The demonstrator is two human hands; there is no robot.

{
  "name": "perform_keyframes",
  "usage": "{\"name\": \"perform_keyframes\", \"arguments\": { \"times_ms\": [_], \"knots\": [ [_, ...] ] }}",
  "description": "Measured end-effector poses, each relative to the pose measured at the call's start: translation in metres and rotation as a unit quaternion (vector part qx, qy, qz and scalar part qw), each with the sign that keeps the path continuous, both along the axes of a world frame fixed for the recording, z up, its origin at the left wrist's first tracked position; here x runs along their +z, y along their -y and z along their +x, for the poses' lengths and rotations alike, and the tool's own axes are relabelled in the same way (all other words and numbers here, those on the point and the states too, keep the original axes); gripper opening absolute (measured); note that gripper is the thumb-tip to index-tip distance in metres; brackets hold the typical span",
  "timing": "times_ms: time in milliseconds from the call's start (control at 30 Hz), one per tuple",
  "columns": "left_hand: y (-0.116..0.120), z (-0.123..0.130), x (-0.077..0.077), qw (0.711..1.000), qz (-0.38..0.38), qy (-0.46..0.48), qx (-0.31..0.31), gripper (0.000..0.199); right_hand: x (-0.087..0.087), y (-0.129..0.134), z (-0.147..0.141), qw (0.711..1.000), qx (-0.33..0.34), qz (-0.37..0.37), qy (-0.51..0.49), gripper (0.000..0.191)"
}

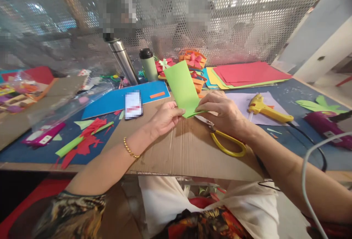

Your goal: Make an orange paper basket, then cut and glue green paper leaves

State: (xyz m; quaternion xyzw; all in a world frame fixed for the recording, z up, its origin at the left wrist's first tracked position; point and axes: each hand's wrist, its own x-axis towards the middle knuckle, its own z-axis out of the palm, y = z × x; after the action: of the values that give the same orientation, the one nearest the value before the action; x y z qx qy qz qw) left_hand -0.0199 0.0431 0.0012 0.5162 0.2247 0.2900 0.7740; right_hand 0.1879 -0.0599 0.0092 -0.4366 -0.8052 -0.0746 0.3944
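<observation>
"On the brown cardboard [165,151]?"
"Yellow-handled scissors [211,124], partly under the right forearm and hand."
"Above?"
"Green paper [183,85], folded at the bottom."
"Held how?"
"At lower right, pinched by the nearly closed right hand [224,109]; at lower left, by the loosely curled left hand [166,118]."

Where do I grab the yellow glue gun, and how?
I'd hold the glue gun by its long yellow handle. It lies on the purple paper with the handle sticking out to the right, narrow enough to wrap your fingers around. Come from the right, over the top, and mind the dark cord at the handle's end.
</observation>
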Motion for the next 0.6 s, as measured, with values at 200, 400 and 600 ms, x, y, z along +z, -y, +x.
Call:
{"name": "perform_keyframes", "arguments": {
  "times_ms": [200,400,600],
  "knots": [
    [0.000,0.000,0.000,0.999,-0.011,0.030,0.011,0.017,0.004,0.005,0.001,0.998,0.019,-0.056,-0.023,0.022],
    [0.004,0.000,0.002,0.999,0.027,0.014,-0.020,0.029,0.003,0.005,-0.004,0.983,-0.030,-0.123,-0.133,0.014],
    [0.010,-0.001,0.005,0.998,0.032,-0.004,-0.056,0.030,0.004,0.004,-0.007,0.954,-0.094,-0.184,-0.218,0.017]
  ]
}}
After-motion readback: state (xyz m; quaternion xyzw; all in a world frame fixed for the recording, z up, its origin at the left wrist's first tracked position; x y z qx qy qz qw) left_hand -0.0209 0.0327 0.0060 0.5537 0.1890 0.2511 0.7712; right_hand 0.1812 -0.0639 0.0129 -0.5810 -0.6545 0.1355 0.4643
